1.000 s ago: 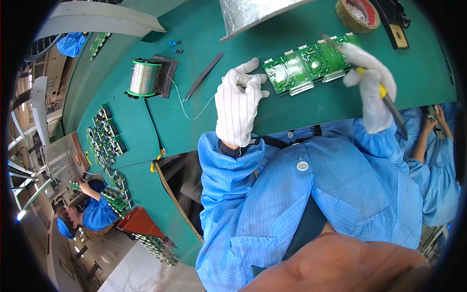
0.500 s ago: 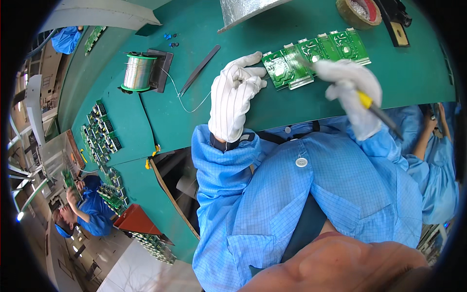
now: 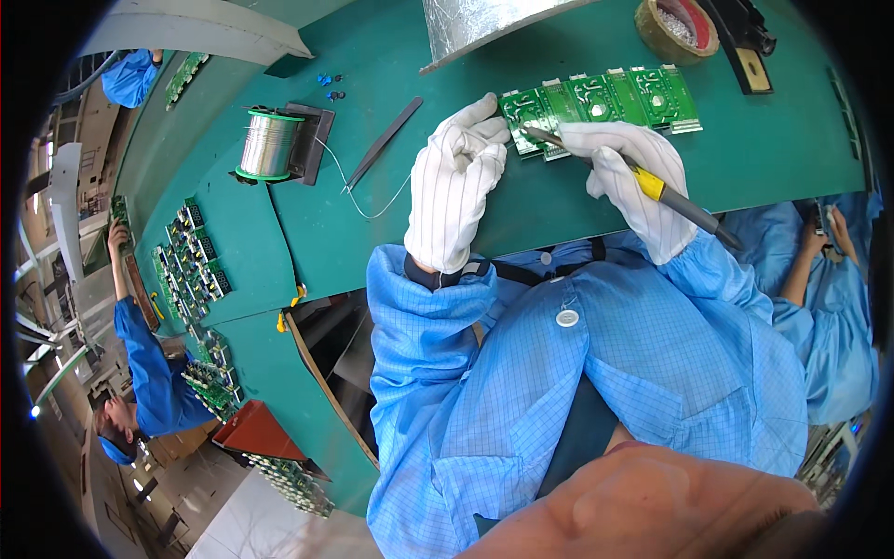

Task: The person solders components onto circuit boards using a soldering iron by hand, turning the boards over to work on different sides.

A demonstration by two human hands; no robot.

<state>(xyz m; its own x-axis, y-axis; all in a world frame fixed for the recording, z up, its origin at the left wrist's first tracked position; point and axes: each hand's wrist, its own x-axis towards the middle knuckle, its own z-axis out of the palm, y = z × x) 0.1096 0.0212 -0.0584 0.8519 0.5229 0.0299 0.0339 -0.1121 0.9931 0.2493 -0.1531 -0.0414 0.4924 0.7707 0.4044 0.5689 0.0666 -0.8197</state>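
While the blue-checked jacket [image 3: 652,326] occupies the near side, both gloved hands work above the green bench [image 3: 549,214]. The right hand [image 3: 643,177] grasps a soldering iron [image 3: 651,184] by its yellow-banded grey handle, with the tip directed left over the left section of the circuit board panel [image 3: 596,104]. Whether the tip touches the panel cannot be told. The left hand [image 3: 454,191] has its fingers drawn together around the solder wire [image 3: 371,217]; its fingertips are at the left edge of the panel. The panel lies flat on the bench, between the hands and the foil-covered sheet [image 3: 494,30].

Left of the left hand, dark tweezers [image 3: 386,144] lie at a slant. Beyond them, the wire leads to a green-flanged spool [image 3: 267,144], adjacent to a dark holder [image 3: 312,144]. Small blue components [image 3: 326,82] lie past the spool. At the far right, a tape roll [image 3: 652,33] containing pale granules is positioned beside a black stand [image 3: 740,42] with a yellowish pad. Populated boards [image 3: 191,252] are grouped at far left, near a co-worker [image 3: 154,382] in blue, whose raised hand holds another board [image 3: 119,207].
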